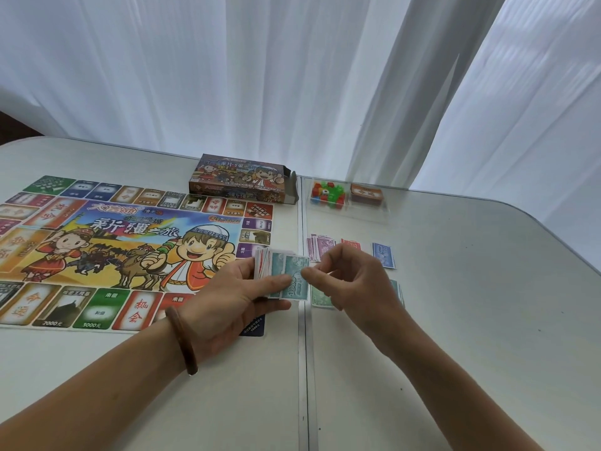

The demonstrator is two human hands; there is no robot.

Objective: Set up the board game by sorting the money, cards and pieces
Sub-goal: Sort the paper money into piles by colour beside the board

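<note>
Table point(455, 320) first: a pale folding top with a seam running toward me. I take the game board point(130, 242) as my landmark. It lies flat, and its right edge stops just short of that seam. Behind the board's far right corner sits the game box point(239, 179), end flap open. Right of the board, level with its far edge, a clear tray point(367, 212) holds coloured plastic pieces point(327, 193) in 1 compartment and an orange card deck point(366, 193) in the next. Also right of the board, level with its middle, 3 sorted piles run outward: purple notes point(320, 247), red notes point(351, 245), blue notes point(383, 253). Nearer me than those, a green pile point(320, 299) and a teal pile point(397, 289) show on either side of the right hand, both partly covered by it.

Left hand point(234, 297) hovers over the board's near right corner, fingers and thumb curled round a fanned stack of unsorted notes point(270, 265). Right hand point(354, 278) sits just right of the board, thumb and forefinger pinching the edge of the top teal 1000 note point(294, 278). That note's long axis runs roughly away from me, slightly tilted. The teal pile that looks to match it lies further right of the board, beyond the right hand. I judge the right hand the nearer one for the drop: the note must travel outward from the board, across the green pile.
</note>
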